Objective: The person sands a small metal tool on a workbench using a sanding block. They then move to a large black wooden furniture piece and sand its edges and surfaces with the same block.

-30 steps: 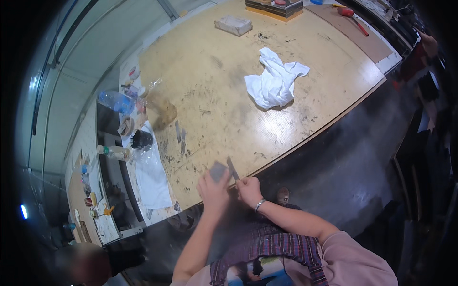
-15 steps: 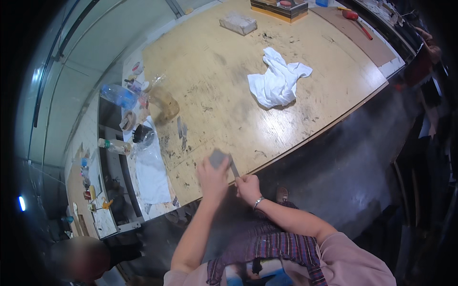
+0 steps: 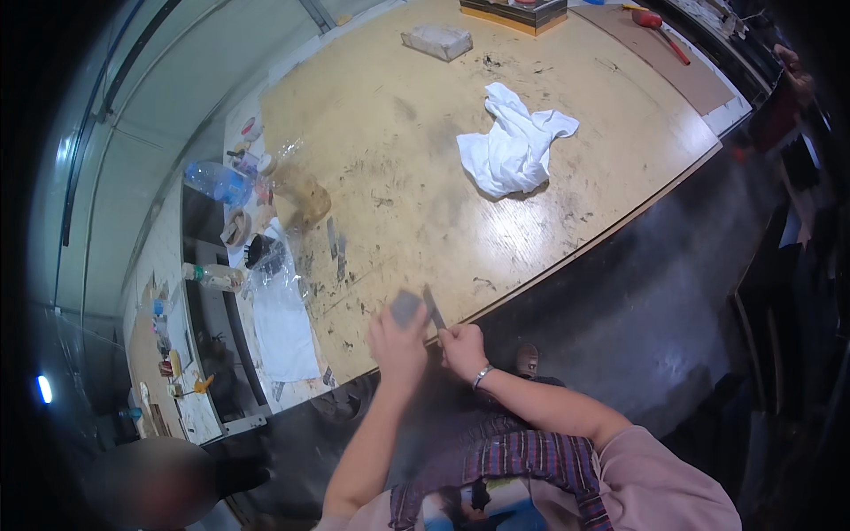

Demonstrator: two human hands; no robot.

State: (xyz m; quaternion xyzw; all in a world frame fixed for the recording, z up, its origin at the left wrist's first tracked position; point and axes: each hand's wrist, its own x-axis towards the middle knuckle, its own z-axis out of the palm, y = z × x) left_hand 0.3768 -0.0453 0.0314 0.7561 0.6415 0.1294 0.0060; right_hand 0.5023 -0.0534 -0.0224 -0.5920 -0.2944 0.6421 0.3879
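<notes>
At the table's near edge my left hand (image 3: 398, 347) is closed round a small grey block (image 3: 406, 307), slightly blurred by motion. Just beside it my right hand (image 3: 463, 350), with a metal band at the wrist, grips one end of a narrow dark strip (image 3: 433, 305). The strip points away from me over the tabletop, its far end free. Its exact kind cannot be made out. A small gap shows between block and strip. Beyond both hands a crumpled white cloth (image 3: 513, 152) lies on the wooden tabletop (image 3: 390, 230).
Along the left stand a clear plastic bottle (image 3: 217, 181), a second bottle (image 3: 215, 276), a dark cup (image 3: 258, 251) and a white sheet (image 3: 285, 341). Farther off are a pale block (image 3: 437, 41), a box (image 3: 515, 16) and a red-handled tool (image 3: 648, 19). Another person (image 3: 155, 482) is at lower left.
My left hand with the grey block has shifted slightly right and down. My right hand and the strip stay almost in place. The whole view has moved a little.
</notes>
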